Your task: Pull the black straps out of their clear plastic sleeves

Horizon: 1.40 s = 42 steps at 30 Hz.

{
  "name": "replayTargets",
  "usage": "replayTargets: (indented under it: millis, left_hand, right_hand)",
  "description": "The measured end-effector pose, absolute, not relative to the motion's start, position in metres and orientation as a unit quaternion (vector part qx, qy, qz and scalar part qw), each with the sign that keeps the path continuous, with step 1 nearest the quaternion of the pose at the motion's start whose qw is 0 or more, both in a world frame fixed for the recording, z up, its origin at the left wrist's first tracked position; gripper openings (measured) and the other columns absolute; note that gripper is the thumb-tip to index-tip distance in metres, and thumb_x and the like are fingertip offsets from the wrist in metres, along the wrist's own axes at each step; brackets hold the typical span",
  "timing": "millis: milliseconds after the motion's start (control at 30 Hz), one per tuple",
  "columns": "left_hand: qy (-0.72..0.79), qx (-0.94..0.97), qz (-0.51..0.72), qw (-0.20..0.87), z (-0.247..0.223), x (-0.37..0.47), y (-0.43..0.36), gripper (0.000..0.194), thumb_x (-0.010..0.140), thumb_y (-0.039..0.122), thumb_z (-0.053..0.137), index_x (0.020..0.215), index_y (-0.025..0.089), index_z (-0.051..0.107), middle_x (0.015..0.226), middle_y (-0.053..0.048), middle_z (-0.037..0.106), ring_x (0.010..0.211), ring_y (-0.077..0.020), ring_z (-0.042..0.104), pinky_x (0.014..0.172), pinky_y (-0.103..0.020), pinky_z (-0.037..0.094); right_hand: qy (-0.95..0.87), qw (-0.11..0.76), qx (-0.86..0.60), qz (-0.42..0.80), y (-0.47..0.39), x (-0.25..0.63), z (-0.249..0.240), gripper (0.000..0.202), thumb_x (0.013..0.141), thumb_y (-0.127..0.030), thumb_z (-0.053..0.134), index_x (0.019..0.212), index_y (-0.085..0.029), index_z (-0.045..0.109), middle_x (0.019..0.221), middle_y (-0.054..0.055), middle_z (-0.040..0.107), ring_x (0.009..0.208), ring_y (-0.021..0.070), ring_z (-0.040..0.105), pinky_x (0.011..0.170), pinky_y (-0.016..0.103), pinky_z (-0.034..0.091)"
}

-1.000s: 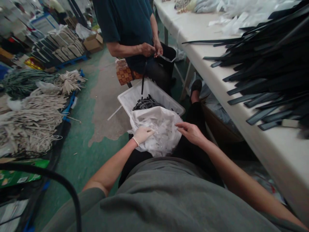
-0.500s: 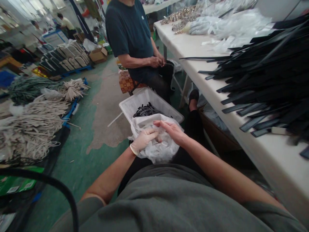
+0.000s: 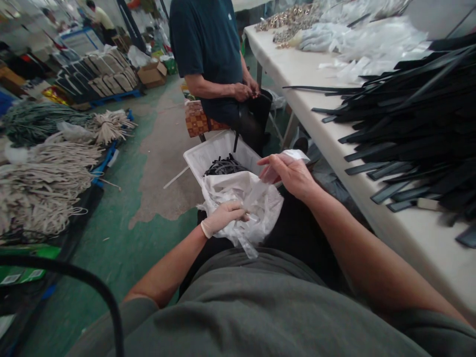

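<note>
Holding a thin, clear plastic strip in the bare right hand, fingers loosely curled round it, one end poking out above the knuckles. Strip slants down toward the left hand, in a thin whitish glove; its fingers are bunched, can't tell if pinching anything. Underneath, on the lap: white fabric sack of clear plastic pieces. Just beyond: white rectangular plastic bin with black cords. Far: seated co-worker. Right: white table, long flat black straps piled.
</note>
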<state>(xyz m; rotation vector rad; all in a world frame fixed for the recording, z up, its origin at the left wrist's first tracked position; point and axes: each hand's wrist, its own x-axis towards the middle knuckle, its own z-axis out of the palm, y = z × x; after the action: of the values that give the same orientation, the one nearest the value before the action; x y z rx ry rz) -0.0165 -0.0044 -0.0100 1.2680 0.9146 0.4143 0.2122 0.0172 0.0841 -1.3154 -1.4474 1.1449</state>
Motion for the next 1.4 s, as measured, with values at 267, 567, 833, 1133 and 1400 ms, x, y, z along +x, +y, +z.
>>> replayTargets:
  millis: [267, 567, 833, 1133, 1400]
  left_hand:
    - [0.393, 0.581, 0.294, 0.650, 0.012, 0.002, 0.000, 0.039, 0.077, 0.041, 0.073, 0.105, 0.014, 0.070, 0.106, -0.008, 0.071, 0.099, -0.0222, 0.064, 0.090, -0.033, 0.046]
    - [0.378, 0.611, 0.322, 0.616, 0.025, 0.026, 0.027, 0.030, 0.084, 0.037, 0.063, 0.097, 0.013, 0.074, 0.083, -0.006, 0.074, 0.082, -0.0185, 0.067, 0.085, -0.031, 0.048]
    - [0.350, 0.535, 0.300, 0.708, 0.006, 0.012, 0.010, 0.037, 0.083, 0.037, 0.063, 0.111, 0.013, 0.068, 0.079, -0.006, 0.073, 0.077, -0.0192, 0.069, 0.083, -0.034, 0.052]
    - [0.355, 0.399, 0.279, 0.798, -0.016, -0.016, -0.022, 0.040, 0.074, 0.042, 0.077, 0.100, 0.013, 0.067, 0.081, -0.008, 0.072, 0.079, -0.0204, 0.069, 0.081, -0.034, 0.052]
    - [0.386, 0.374, 0.226, 0.813, -0.021, -0.015, -0.032, 0.050, 0.072, 0.058, 0.073, 0.079, 0.009, 0.073, 0.084, -0.013, 0.073, 0.078, -0.0228, 0.069, 0.083, -0.038, 0.052]
  right_hand:
    - [-0.651, 0.374, -0.498, 0.434, 0.014, 0.187, 0.062, 0.050, 0.094, -0.059, 0.042, 0.092, -0.018, 0.069, 0.071, 0.003, 0.068, 0.058, 0.0136, 0.062, 0.056, 0.025, 0.048]
    - [-0.681, 0.412, -0.510, 0.325, 0.035, 0.199, 0.103, 0.042, 0.098, -0.050, 0.043, 0.093, -0.019, 0.071, 0.066, 0.000, 0.064, 0.058, 0.0127, 0.062, 0.060, 0.025, 0.049]
    - [-0.619, 0.474, -0.537, 0.323, 0.045, 0.221, 0.120, 0.049, 0.093, -0.060, 0.049, 0.083, -0.017, 0.070, 0.058, 0.001, 0.062, 0.047, 0.0113, 0.057, 0.048, 0.024, 0.047]
    - [-0.461, 0.491, -0.625, 0.395, 0.060, 0.260, 0.096, 0.042, 0.098, -0.041, 0.046, 0.087, -0.009, 0.071, 0.052, -0.001, 0.057, 0.043, 0.0053, 0.053, 0.049, 0.022, 0.038]
    - [-0.318, 0.501, -0.609, 0.526, 0.073, 0.268, 0.060, 0.050, 0.100, -0.052, 0.036, 0.090, -0.015, 0.068, 0.053, -0.002, 0.056, 0.040, 0.0067, 0.047, 0.047, 0.022, 0.040]
